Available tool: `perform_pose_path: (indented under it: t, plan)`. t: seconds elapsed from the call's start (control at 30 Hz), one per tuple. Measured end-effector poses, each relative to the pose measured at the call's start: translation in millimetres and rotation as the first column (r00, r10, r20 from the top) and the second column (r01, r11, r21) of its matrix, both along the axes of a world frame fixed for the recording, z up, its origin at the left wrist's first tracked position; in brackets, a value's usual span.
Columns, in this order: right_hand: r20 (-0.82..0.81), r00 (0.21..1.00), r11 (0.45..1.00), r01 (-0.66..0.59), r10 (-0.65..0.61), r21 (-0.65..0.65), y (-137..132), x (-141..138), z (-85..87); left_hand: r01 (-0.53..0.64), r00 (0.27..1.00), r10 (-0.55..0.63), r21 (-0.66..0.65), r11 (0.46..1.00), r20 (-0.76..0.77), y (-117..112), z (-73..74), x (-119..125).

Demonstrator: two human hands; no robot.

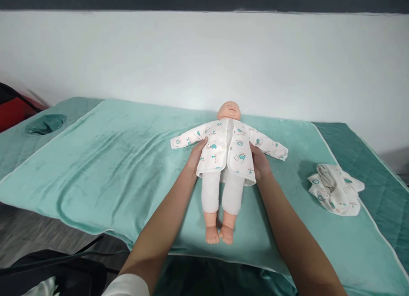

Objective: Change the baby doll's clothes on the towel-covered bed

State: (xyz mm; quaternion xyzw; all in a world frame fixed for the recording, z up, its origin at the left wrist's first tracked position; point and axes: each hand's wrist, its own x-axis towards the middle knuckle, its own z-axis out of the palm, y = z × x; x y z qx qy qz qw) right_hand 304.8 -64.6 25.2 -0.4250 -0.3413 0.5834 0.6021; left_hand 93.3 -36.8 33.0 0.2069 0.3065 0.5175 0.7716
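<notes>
our left hand (198, 156) and right hand (260, 163) touch the jacket (214, 144) on the doll (229, 110), between the bed (128, 151) edges. we can't tell if fingers clamp it

Widest open run: green sheet (121, 159) left of the dressed doll (215, 157), wrinkled but low. Wall (191, 53) bars the way past the head (229, 110). Left hand (197, 154) and right hand (260, 160) close off its sides; forearms (166, 210) flank the legs (232, 193), gaps between. Right: bare lane from jacket sleeve (271, 149) to bundled cloth (338, 191).
</notes>
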Motion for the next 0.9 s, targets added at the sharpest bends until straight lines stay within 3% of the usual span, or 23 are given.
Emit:
perform_pose_path:
  t: [0.1,0.17,0.4,0.57,0.73,0.9]
  plan:
    - [-0.112,0.994,1.0,0.015,-0.017,-0.021,10,6,-0.5,0.033,0.998,-0.034,0.016,0.999,0.044,10,0.0,0]
    - [-0.15,0.988,1.0,0.026,-0.027,-0.013,14,13,0.1,-0.01,0.998,0.008,0.032,0.999,0.063,18,-2.0,-5]
    - [-0.342,0.937,0.993,0.096,-0.069,0.063,17,53,2.8,-0.365,0.919,0.365,-0.032,0.931,0.151,53,-11.6,-45]
    - [-0.411,0.881,0.97,0.242,-0.233,-0.031,21,93,0.3,-0.577,0.815,0.575,0.013,0.817,0.071,65,-19.2,-77]
    - [-0.317,0.881,0.936,0.336,-0.351,-0.101,32,118,-8.2,-0.581,0.809,0.587,0.112,0.806,-0.027,67,-27.5,-92]
    - [-0.259,0.884,0.921,0.373,-0.39,-0.113,46,121,-11.8,-0.601,0.779,0.623,0.194,0.775,-0.075,70,-33.6,-95]
